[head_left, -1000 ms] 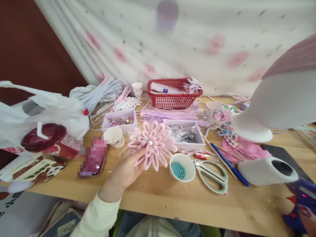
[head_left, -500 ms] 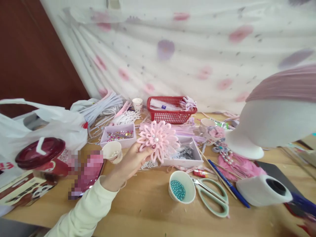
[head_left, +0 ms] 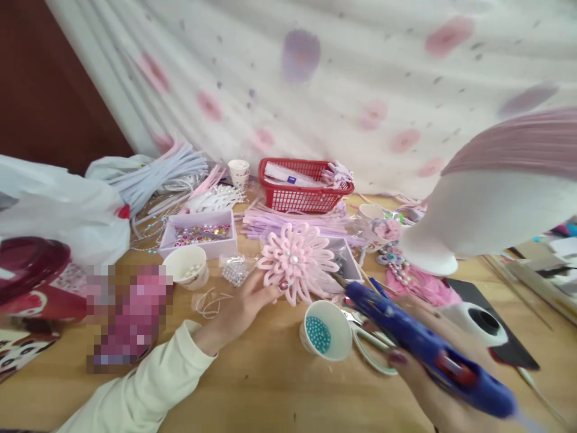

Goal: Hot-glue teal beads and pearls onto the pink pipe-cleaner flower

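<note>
My left hand (head_left: 241, 307) pinches the lower left edge of a pink looped flower (head_left: 297, 260) with a pearl at its centre, held tilted just above the wooden table (head_left: 252, 385). My right hand (head_left: 433, 373) is wrapped round a blue glue gun (head_left: 419, 343), whose nozzle points up and left toward the flower's right side. A paper cup of turquoise beads (head_left: 324, 329) stands between the two hands. Green-handled scissors (head_left: 367, 349) lie partly hidden under the glue gun.
A white mannequin head (head_left: 491, 210) with a pink band stands at the right. A red basket (head_left: 304, 185), purple pipe cleaners (head_left: 288, 216), a gem tray (head_left: 201, 233), a cup of pearls (head_left: 187, 267) and white plastic bags (head_left: 63, 210) crowd the back and left.
My right hand has brought the blue glue gun in from the lower right corner toward the flower. My left hand lowered the flower slightly and shifted it right.
</note>
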{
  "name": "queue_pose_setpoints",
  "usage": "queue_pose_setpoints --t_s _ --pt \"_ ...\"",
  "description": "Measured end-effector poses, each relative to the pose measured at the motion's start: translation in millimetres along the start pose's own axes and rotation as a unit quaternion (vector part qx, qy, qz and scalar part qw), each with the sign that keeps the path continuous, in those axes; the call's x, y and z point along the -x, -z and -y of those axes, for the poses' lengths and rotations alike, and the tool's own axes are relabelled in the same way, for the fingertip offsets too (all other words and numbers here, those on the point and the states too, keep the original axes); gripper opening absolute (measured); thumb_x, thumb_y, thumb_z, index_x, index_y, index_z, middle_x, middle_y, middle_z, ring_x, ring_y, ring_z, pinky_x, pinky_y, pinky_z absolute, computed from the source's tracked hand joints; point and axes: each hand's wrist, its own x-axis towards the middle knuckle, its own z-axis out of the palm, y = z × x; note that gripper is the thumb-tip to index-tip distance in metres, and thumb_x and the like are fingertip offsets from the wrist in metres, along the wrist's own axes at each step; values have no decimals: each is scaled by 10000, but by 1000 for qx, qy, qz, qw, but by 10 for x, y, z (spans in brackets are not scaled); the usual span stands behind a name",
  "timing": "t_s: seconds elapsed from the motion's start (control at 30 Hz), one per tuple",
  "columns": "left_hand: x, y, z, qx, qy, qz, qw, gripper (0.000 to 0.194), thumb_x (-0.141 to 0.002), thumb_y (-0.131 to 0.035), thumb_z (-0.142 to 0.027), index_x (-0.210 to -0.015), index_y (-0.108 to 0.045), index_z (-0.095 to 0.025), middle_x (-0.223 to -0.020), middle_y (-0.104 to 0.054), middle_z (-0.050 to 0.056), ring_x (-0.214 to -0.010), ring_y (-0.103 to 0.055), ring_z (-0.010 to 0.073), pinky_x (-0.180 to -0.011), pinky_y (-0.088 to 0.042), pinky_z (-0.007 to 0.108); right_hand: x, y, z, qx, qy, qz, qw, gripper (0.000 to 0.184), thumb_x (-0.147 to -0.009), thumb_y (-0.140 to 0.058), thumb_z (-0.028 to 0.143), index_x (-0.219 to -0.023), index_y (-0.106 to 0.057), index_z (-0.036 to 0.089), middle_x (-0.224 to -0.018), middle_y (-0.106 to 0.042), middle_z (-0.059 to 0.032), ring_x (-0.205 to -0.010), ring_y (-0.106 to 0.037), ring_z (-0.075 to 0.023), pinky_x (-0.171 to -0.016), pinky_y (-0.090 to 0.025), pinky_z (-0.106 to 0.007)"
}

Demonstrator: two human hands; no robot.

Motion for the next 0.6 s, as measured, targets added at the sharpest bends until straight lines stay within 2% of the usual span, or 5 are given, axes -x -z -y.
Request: queue_pose_setpoints --t_s 0.1,0.2,0.3,0.5,0.6 --pt "9 3 17 26 0 19 999 443 -977 -645 -468 -1390 -665 -308 -1494 -640 73 -1442 -516 347 -1203 -403 506 -263 -155 -25 31 55 22 998 180 -973 -688 418 -935 -618 257 -811 -653 13 -726 -663 -159 -626 -532 -270" --pt "16 -9 -15 48 -19 40 998 435 -941 -720 -474 -1351 -695 -332 -1480 -654 47 -1454 -511 337 -1246 -351 497 -395 -250 -7 59 74 20 995 175 -974 -662 405 -922 -599 249 -732 -604 30 -645 -580 -132 -571 -472 -258" --pt "13 -42 -48 72 -37 66 995 395 -925 -771 -410 -1309 -722 -336 -1442 -684 34 -1437 -543 313 -1250 -354 464 -413 -282 4 84 88 24 992 190 -965 -666 409 -907 -593 243 -687 -569 39 -619 -519 -130 -541 -421 -256" --pt "6 -100 -95 126 -43 107 985 333 -959 -739 -269 -1281 -727 -355 -1384 -717 11 -1389 -604 254 -1204 -425 403 -401 -277 -22 71 66 45 994 187 -955 -675 373 -855 -594 237 -653 -538 44 -604 -482 -131 -523 -385 -262" --pt "16 -99 -90 131 -31 107 985 355 -940 -755 -273 -1285 -726 -354 -1382 -712 28 -1398 -597 281 -1219 -412 441 -406 -276 -22 71 60 50 994 197 -949 -676 364 -829 -589 234 -642 -526 39 -590 -475 -136 -505 -369 -270"
